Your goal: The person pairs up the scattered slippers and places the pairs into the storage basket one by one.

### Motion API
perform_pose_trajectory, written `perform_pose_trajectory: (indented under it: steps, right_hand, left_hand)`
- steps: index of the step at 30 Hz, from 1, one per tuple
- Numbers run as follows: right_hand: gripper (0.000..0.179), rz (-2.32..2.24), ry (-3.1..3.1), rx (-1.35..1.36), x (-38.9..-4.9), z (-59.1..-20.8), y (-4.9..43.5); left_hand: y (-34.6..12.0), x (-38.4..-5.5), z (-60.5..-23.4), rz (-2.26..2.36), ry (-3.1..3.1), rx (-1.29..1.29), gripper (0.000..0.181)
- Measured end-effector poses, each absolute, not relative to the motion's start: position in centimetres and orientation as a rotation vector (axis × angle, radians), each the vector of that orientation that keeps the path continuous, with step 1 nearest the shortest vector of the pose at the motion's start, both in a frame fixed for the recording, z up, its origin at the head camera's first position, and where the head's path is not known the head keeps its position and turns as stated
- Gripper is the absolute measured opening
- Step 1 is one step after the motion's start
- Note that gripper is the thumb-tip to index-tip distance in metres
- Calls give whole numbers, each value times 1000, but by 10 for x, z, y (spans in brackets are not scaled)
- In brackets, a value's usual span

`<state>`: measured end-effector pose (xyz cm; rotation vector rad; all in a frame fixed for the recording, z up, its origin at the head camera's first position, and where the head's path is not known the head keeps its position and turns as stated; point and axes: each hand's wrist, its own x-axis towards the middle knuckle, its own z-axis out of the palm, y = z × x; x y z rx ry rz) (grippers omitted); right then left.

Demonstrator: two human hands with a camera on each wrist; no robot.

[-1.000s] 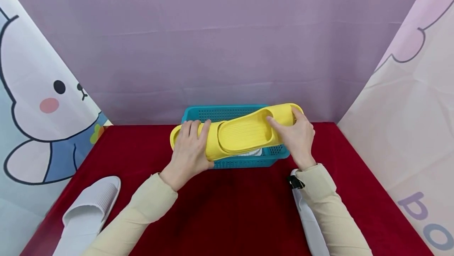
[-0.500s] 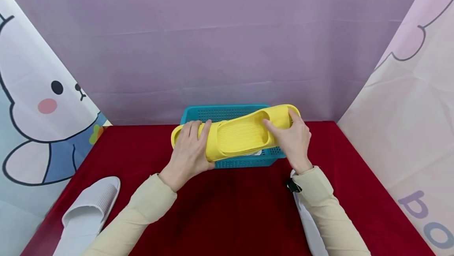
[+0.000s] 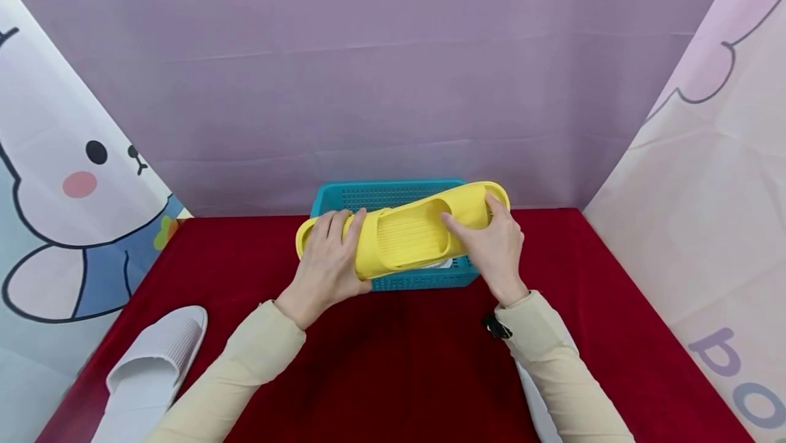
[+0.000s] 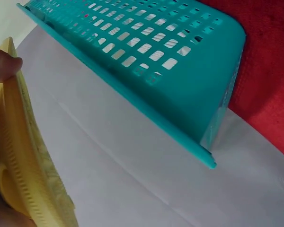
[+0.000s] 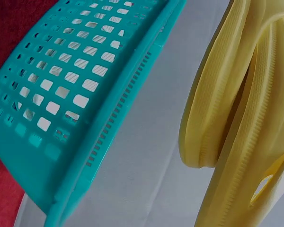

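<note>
Two yellow slippers, overlapped end to end, are held at a slant above a teal basket (image 3: 424, 281). My left hand (image 3: 328, 259) grips the left slipper (image 3: 370, 248) over its strap, fingers on top. At the other end, my right hand (image 3: 494, 252) holds the right slipper (image 3: 411, 233) by the strap, its thumb at the strap opening. The right slipper's heel end lies against the left one's strap. In the right wrist view their ridged yellow soles (image 5: 248, 123) sit side by side. Part of something white (image 3: 441, 264) shows in the basket under the slippers.
A white slipper (image 3: 156, 354) lies at the left front of the red cloth (image 3: 393, 375). Another white slipper (image 3: 535, 398) is partly hidden under my right forearm. A purple curtain (image 3: 393, 74) hangs right behind the basket, with printed sheets on both sides.
My right hand has moved left, sliding the right slipper further into the left one, so the pair looks shorter. The left hand has stayed nearly still.
</note>
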<state>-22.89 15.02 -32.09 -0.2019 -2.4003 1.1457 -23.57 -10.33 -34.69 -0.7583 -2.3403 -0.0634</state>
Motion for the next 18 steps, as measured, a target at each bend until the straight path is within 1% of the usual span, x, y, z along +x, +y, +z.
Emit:
perform_pose_trajectory:
  steps: [14,18]
  right_hand:
    - [90,1190,-2419,-178,-225,-321,137]
    - [88,1178,-2432,-178,-223,-321,134]
  left_hand:
    - [-110,-240,-345,-44,-2284,-813,112]
    - [-112,-242,-345,-31,-2256,-830,109]
